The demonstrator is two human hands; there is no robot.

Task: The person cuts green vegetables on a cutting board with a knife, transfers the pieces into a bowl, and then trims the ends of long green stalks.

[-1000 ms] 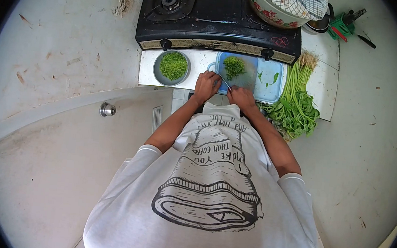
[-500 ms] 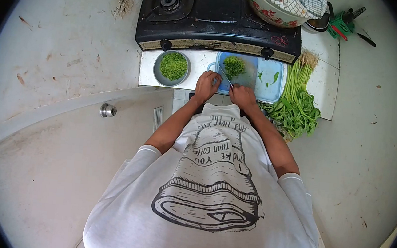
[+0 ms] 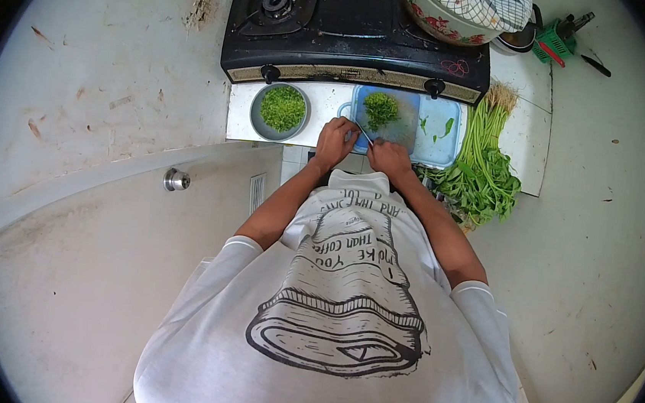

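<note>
A knife is held in my right hand, its blade pointing up and left toward the fingers of my left hand. Those left fingers are curled together at the lower left edge of the blue cutting board; what they hold, if anything, is too small to make out. On the board lies a small pile of chopped greens, just above the blade. A few loose leaves are in the lighter blue tray at its right.
A grey bowl of chopped greens stands left of the board. Long-stemmed leafy greens lie at the right. Behind are a black gas stove, a floral pot under a checked cloth, and a green basket near another knife.
My right hand has moved slightly left with the knife, bringing the blade closer to my left fingers. The chopped pile looks much the same.
</note>
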